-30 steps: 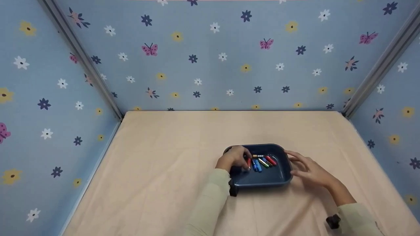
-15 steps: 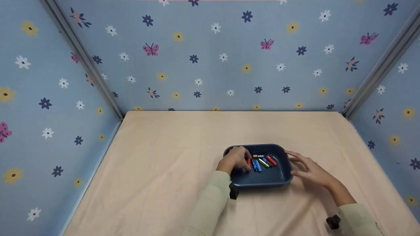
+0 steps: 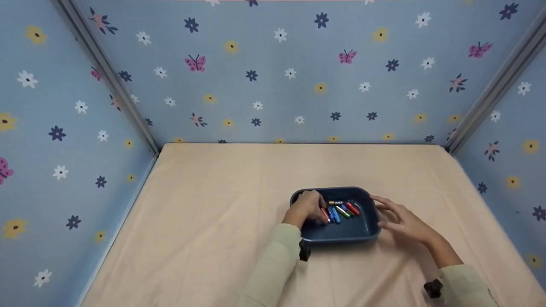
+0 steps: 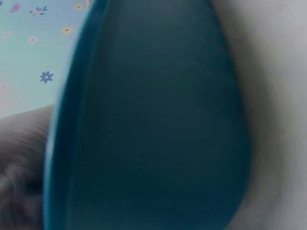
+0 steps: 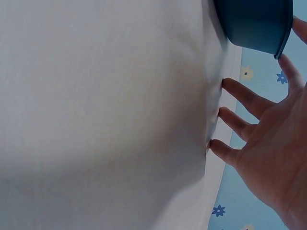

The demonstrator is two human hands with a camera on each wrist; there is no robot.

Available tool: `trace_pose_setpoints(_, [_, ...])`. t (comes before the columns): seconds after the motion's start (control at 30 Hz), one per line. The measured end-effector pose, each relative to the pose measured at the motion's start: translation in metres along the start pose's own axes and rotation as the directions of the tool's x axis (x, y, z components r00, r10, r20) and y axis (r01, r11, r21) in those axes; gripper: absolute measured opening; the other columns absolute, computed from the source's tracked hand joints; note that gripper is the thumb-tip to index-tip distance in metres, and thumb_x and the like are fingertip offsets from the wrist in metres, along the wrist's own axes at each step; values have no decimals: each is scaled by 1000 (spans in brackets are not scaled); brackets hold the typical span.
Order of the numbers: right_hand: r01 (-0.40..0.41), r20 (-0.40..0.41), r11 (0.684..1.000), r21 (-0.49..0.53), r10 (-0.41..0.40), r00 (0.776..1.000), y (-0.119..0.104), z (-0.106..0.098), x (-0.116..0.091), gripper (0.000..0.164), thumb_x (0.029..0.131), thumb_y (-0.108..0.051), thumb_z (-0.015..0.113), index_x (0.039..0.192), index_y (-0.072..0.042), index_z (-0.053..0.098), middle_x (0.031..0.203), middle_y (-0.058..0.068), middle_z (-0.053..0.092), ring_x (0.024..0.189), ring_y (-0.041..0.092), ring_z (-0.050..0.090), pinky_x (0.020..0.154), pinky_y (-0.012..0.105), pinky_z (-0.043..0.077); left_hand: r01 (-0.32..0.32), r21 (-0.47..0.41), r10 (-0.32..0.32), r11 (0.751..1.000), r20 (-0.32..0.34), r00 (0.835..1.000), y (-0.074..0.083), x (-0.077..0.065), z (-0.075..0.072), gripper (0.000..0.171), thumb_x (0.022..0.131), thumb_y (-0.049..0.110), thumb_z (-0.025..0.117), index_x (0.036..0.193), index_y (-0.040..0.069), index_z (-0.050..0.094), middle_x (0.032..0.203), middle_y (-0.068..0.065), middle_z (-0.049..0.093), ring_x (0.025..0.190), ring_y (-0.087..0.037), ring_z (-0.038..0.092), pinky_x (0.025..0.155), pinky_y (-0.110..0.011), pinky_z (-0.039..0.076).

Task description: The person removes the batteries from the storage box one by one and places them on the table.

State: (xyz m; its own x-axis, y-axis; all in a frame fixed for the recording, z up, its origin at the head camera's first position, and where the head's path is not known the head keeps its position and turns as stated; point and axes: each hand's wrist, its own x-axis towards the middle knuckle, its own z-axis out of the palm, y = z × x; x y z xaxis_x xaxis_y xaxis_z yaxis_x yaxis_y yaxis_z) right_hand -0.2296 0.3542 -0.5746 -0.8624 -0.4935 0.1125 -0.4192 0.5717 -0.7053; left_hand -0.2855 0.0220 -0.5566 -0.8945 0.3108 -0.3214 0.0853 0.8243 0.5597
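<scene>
A dark blue rectangular tray (image 3: 341,236) stands on the cloth. Inside it lie several short, battery-like cylinders: a red one (image 3: 352,209), a green-striped one (image 3: 342,212), blue ones (image 3: 336,215) and an orange-and-black one (image 3: 335,203). My left hand (image 3: 308,207) reaches over the tray's left side, and its thumb and fingers pinch another red cylinder (image 3: 325,215) at the left of the row. The left fingertips are partly hidden. At the tray's right wall, my right hand (image 3: 403,219) has its fingers spread, the forefinger and thumb touching the rim; the right wrist view shows its other fingertips on the cloth.
A beige cloth (image 3: 213,204) covers the table. Blue flowered panels (image 3: 273,85) rise behind and at both sides, joined by grey metal posts (image 3: 111,76). In the left wrist view, the tray's outer wall (image 4: 158,120) fills most of the picture.
The red cylinder at my left fingers has tilted and shifted slightly right, towards the blue ones. My left hand has moved a little with it. The right hand and the tray have stayed put.
</scene>
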Motion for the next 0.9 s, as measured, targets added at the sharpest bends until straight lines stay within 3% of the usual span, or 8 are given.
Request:
trace_pose_setpoints(0.17, [7,1,1000,-5,-7,1000,-2,-1,0,73,105,-16,78,171,-14,47,170,21,57,142,55,66,119,92,29,6,18,-5,1000,-42,999,4,-6,2,46,77,38,107,108,15,82,123,-2,81,124,-28,72,109,-43,61])
trace_pose_setpoints(0.33, [-10,5,1000,-2,10,1000,-5,-2,1,73,105,-17,78,171,-15,47,170,21,57,143,56,65,119,93,27,2,55,1,998,-63,998,7,-6,3,43,79,35,106,109,15,84,125,-3,81,128,-31,70,112,-44,60])
trace_pose_setpoints(0.57, [-28,6,1000,-7,29,1000,-6,-2,-1,73,105,-18,78,171,-16,47,171,20,57,144,56,64,119,92,28,-39,59,41,997,-27,999,1,-5,2,47,84,31,102,124,14,85,129,-5,81,133,-31,69,121,-46,55])
trace_pose_setpoints(0.9, [-18,17,1000,-17,18,1000,-5,-3,-1,72,106,-19,77,171,-17,47,172,20,56,144,54,65,120,92,28,-126,131,122,983,43,992,1,-7,-12,42,91,30,97,128,15,85,125,-3,84,121,-24,75,111,-40,61])
